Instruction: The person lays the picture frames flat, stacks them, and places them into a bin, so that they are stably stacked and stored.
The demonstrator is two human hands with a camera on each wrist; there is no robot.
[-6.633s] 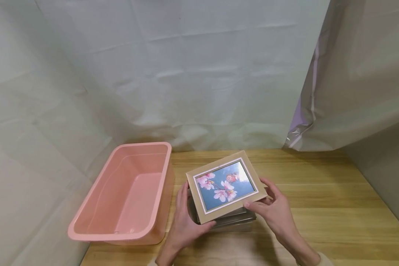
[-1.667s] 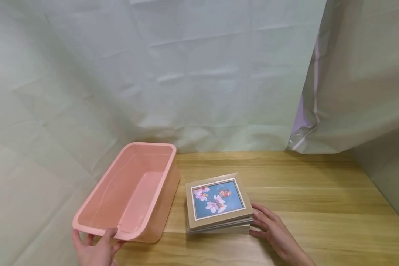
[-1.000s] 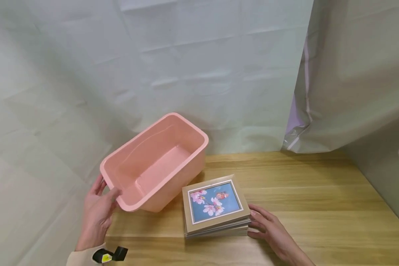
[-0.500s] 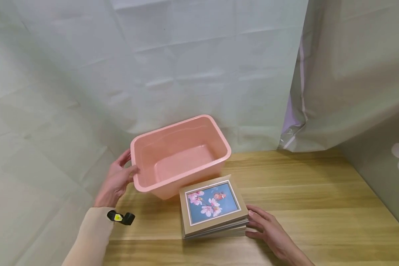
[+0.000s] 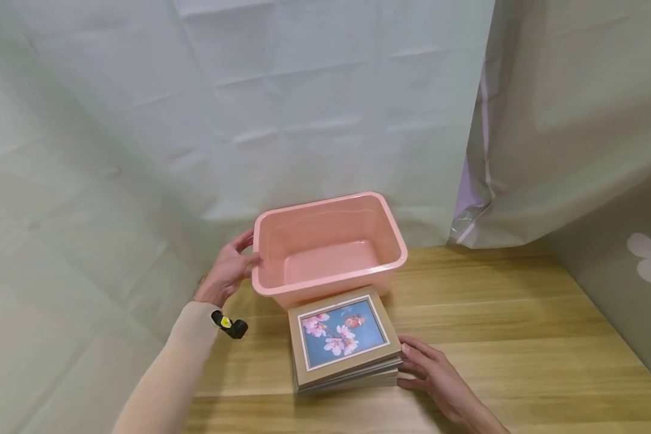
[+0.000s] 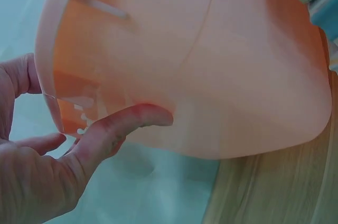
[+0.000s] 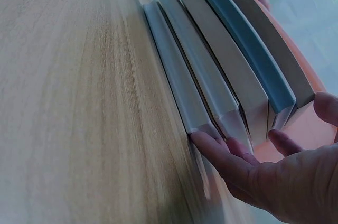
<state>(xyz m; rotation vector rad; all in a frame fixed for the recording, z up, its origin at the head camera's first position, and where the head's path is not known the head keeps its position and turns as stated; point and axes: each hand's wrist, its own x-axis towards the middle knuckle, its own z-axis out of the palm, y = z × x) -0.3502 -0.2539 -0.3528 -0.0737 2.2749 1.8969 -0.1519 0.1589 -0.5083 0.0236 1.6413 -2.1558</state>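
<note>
My left hand (image 5: 229, 270) grips the left short side of a pink plastic bin (image 5: 331, 279), thumb over the rim and fingers behind. In the left wrist view the thumb (image 6: 142, 115) lies along the bin wall (image 6: 237, 76). Directly in front of the bin is a stack of several picture frames (image 5: 298, 343); the top one has a tan border and a blue picture of pink blossoms. Fingertips of my right hand (image 5: 439, 380) touch the stack's right side. In the right wrist view these loosely bent fingers (image 7: 227, 158) rest against the corners of the frames (image 7: 248, 71).
Everything stands on a wooden table (image 5: 521, 337). Pale sheeting (image 5: 314, 120) hangs behind the bin and on the left, and a grey-beige sheet (image 5: 591, 120) hangs on the right. A black strap (image 5: 229, 323) sits on my left wrist.
My left hand has swung the bin from the left of the stack to behind it, turning it crosswise. The right hand, earlier on the top frame, has stayed at the stack's side lately.
</note>
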